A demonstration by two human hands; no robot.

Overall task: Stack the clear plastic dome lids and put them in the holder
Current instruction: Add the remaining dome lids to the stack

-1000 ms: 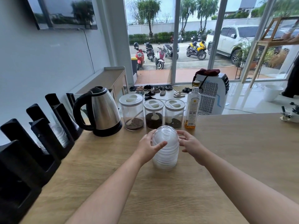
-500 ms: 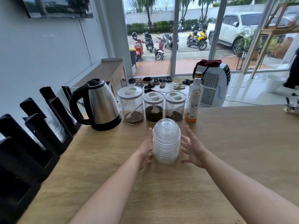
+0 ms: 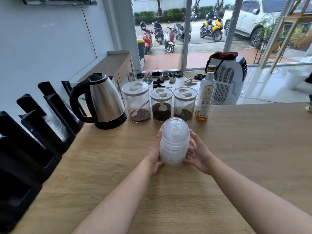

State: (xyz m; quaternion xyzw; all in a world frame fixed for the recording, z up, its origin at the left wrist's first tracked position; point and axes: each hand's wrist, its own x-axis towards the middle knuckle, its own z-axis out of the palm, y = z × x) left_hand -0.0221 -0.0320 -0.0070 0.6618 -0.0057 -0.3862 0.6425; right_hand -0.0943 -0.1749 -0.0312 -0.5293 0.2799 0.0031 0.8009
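A stack of clear plastic dome lids (image 3: 174, 141) stands upright on the wooden counter (image 3: 236, 157), in the middle of the head view. My left hand (image 3: 155, 153) presses against its left side with the fingers under the lower edge. My right hand (image 3: 196, 152) cups the right side, fingers spread on the plastic. The black holder (image 3: 42, 137) runs along the counter's left edge, with slanted slots; clear lids (image 3: 57, 127) lie in one of them.
Behind the stack stand a steel kettle (image 3: 103, 102), three clear canisters (image 3: 160, 105) with dark grounds and scoops, and a glass bottle (image 3: 206, 97) with amber liquid. Past the counter's far edge are an air cooler (image 3: 228, 81) and glass doors.
Both hands moved from the top of the stack down to its sides and closed in on it. The camera tilted downward a little.
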